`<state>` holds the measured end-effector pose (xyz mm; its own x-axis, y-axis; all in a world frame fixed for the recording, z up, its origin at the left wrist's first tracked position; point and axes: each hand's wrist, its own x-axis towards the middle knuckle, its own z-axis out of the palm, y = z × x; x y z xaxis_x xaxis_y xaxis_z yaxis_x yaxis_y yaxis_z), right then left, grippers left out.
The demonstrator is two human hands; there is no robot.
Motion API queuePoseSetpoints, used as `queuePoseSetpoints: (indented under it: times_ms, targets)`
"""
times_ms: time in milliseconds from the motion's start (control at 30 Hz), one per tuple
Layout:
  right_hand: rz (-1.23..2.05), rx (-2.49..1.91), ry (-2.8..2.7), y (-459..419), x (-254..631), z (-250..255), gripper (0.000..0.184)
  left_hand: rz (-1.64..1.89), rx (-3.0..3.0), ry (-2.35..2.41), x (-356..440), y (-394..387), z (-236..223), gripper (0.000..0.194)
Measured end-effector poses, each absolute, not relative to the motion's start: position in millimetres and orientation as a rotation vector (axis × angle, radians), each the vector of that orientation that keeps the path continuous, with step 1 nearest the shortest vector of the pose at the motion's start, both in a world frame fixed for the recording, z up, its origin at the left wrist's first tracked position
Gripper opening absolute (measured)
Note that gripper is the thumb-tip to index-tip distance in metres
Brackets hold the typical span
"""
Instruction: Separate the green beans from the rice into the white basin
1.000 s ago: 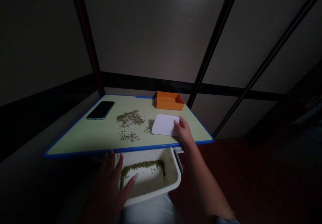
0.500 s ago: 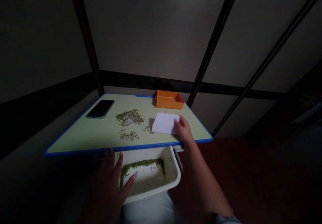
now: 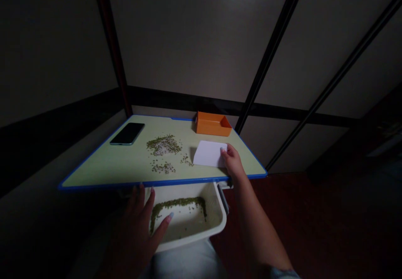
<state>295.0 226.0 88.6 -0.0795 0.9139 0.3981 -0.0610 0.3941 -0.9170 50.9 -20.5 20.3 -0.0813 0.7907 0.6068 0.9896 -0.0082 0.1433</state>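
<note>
Right hand (image 3: 231, 162) pinches white card (image 3: 210, 154); left hand (image 3: 140, 224) grips basin (image 3: 220, 224); phone (image 3: 127, 133), orange box (image 3: 212, 124) beyond.

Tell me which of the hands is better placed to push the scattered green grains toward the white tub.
The right hand, probably: it already grips the white card lying beside the green grains on the table. The left hand holds the rim of the white tub below the table edge.

The table (image 3: 125, 172) edge hides the far rim of the white tub (image 3: 216, 224). The left hand (image 3: 141, 224) sits in deep shadow, its wrist indistinct. The scattered green grains (image 3: 163, 146) are too small to identify.
</note>
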Motion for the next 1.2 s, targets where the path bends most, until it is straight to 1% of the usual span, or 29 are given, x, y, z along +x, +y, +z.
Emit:
queuePoseSetpoints:
  times_ms: [1200]
  targets:
    - [1.003, -0.810, -1.427, 222.6, 293.2, 90.5, 0.023, -0.818, -1.838, -1.949, 51.0, -18.9, 19.1, 0.074]
